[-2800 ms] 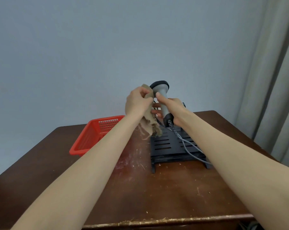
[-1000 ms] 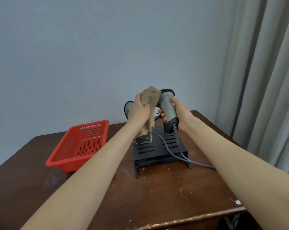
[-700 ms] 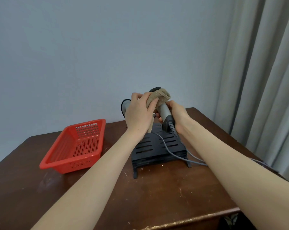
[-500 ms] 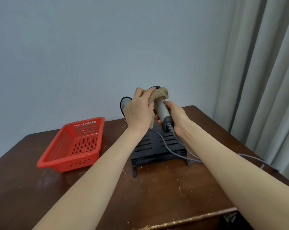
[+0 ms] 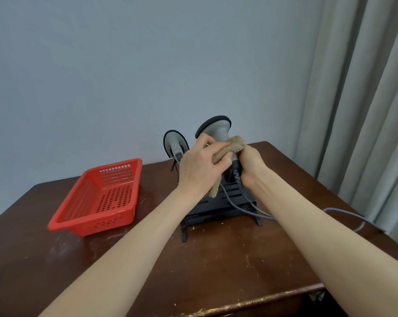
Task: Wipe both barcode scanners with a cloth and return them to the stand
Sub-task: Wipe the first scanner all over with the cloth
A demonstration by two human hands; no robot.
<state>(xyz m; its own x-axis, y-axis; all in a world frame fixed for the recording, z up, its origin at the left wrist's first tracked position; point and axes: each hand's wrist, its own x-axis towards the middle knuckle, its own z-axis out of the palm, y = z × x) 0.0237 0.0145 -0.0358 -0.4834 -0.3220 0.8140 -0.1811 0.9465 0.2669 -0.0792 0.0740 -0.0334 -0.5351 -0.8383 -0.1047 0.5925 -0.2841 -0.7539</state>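
Head camera: the left hand's fingers [image 5: 208,143] are curled round a tan cloth [image 5: 230,148], pressing it against the neck of the first scanner [image 5: 216,129]. The left hand [image 5: 199,170] wraps that cloth from the left side. The right hand [image 5: 250,165] grips the same scanner's handle from the right. Its fingers are mostly hidden behind the handle, so I cannot tell how they lie beyond the closed grip. This scanner is held upright in the air, just above the black slatted stand [image 5: 216,211], with its head pointing up.

Two scanners are in view. The second scanner [image 5: 174,143] sits behind the left hand at the stand's back left. There is one cloth and one stand. A grey cable [image 5: 237,205] runs from the held scanner's base across the stand and off to the right. One red basket [image 5: 97,197] sits left of the stand on the brown table [image 5: 216,271], near it but apart. A curtain [image 5: 365,110] hangs at the right.

Half a second earlier the cloth covered the scanner's head. Now the head is bare and the cloth sits lower, at the neck.
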